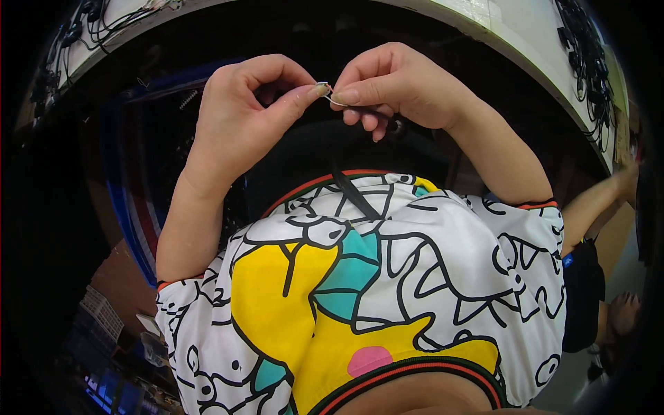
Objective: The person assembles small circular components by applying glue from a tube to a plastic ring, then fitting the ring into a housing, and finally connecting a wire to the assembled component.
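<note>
Both hands are raised close together at the upper middle, fingertips nearly meeting. My left hand [242, 114] pinches a tiny pale piece [322, 84] between thumb and forefinger; its exact kind is too small to tell. A thin white wire [333, 101] runs from that piece to my right hand [398, 86], which has it between thumb and forefinger. A short reddish strand shows beside the white one. The remaining fingers of my right hand curl below, around something dark that I cannot make out against the dark background.
A pale curved bench edge [443, 15] arcs across the far side, with bundles of black cables [584, 66] at right and more black cables [90, 24] at left. A blue-rimmed bin [128, 200] stands left of my forearm. Another person's arm [595, 204] shows at right.
</note>
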A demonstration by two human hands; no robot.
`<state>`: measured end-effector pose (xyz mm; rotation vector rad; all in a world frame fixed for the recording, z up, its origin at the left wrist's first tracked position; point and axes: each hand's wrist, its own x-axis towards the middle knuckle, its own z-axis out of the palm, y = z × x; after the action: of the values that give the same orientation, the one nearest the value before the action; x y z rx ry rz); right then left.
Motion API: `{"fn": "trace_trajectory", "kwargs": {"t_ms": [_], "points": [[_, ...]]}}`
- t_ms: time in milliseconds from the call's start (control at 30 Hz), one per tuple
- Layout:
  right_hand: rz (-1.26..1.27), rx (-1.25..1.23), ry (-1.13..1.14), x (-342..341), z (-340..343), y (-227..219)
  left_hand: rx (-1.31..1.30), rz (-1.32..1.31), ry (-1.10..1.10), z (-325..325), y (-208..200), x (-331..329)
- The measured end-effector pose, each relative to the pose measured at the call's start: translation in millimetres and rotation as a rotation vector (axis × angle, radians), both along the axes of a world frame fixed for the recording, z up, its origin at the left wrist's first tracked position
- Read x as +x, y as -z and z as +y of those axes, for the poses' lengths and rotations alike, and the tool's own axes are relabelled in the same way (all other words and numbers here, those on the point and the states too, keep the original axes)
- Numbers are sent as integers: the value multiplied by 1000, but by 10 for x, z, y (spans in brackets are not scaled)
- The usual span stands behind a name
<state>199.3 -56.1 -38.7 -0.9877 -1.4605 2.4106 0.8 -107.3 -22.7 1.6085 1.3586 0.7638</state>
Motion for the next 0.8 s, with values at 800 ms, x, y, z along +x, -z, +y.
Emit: {"fn": "trace_trajectory", "kwargs": {"t_ms": [800], "points": [[108,831,403,-56,-109,23,-311,-607,-72,7,104,53]]}}
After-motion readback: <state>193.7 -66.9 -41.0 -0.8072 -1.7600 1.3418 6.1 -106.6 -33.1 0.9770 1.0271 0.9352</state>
